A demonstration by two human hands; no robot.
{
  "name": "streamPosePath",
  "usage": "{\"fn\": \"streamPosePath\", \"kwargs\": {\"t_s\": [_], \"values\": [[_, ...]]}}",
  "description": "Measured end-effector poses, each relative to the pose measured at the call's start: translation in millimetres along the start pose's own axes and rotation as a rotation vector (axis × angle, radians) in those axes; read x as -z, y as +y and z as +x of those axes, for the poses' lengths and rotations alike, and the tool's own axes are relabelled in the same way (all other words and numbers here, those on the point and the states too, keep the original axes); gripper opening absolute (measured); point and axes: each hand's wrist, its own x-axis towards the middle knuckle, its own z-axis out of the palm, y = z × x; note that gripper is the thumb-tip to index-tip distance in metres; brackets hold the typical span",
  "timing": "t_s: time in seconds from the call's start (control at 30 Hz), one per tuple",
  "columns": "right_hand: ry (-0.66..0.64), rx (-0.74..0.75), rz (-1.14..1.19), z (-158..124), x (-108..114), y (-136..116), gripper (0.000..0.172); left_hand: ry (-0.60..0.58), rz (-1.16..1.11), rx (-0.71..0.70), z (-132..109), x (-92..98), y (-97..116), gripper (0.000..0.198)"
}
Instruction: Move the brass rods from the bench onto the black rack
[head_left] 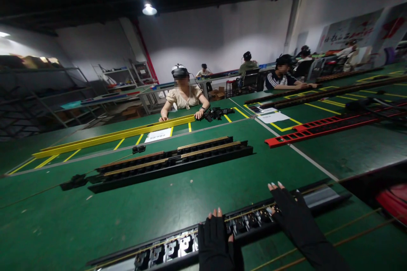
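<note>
Across the near bench lies a long black channel-shaped rail [178, 243]. It has a row of black-and-silver units inside and thin brass-coloured rods running along it. My left hand [215, 237], in a black fingerless glove, rests flat across the rail's middle, its fingers stretched over the far side. Farther right, my right hand [288, 205], gloved the same way, lies over the rail with fingers spread and fingertips past its far edge. The right thumb is close to the rods; whether it presses on them I cannot tell. Parts of the rail are hidden beneath both hands.
Beyond sits another black rail assembly [174, 165] with brass rods. A yellow rail [117, 136] lies before a person seated opposite, beside a black pile of parts [219, 113]. A red slotted rail [302, 132] is at right. Loose rods [330, 237] lie near my right forearm.
</note>
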Motion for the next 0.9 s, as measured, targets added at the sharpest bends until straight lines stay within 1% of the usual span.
{"fn": "streamPosePath", "kwargs": {"t_s": [0.1,0.17,0.3,0.37,0.43,0.53,0.63,0.77,0.9], "values": [[-0.019,0.005,0.008,-2,-2,1,0.055,-0.002,0.001,-0.015,-1,0.0,-1,0.074],[-0.020,-0.019,0.010,1,-1,2,0.054,0.002,0.002,-0.020,-1,0.3,-2,0.073],[0.010,-0.143,0.004,7,4,7,0.054,0.012,-0.001,-0.018,-1,0.3,-1,0.081],[0.032,-0.177,-0.008,6,3,12,0.052,0.014,0.006,-0.022,-2,-0.4,-1,0.084],[0.037,-0.176,-0.022,2,-2,16,0.049,0.016,0.016,-0.028,-2,-1.6,-2,0.084],[0.027,-0.130,-0.038,-5,-7,19,0.046,0.024,0.023,-0.035,-4,-3.7,-2,0.082],[0.030,-0.105,-0.041,-4,-4,19,0.045,0.039,0.012,-0.022,-5,-5.3,-1,0.080],[0.048,-0.118,0.009,7,5,10,0.051,0.049,-0.011,0.001,-5,-6.3,2,0.078],[0.054,-0.127,0.063,9,1,-2,0.055,0.030,-0.014,0.011,-5,-5.6,2,0.075]]}}
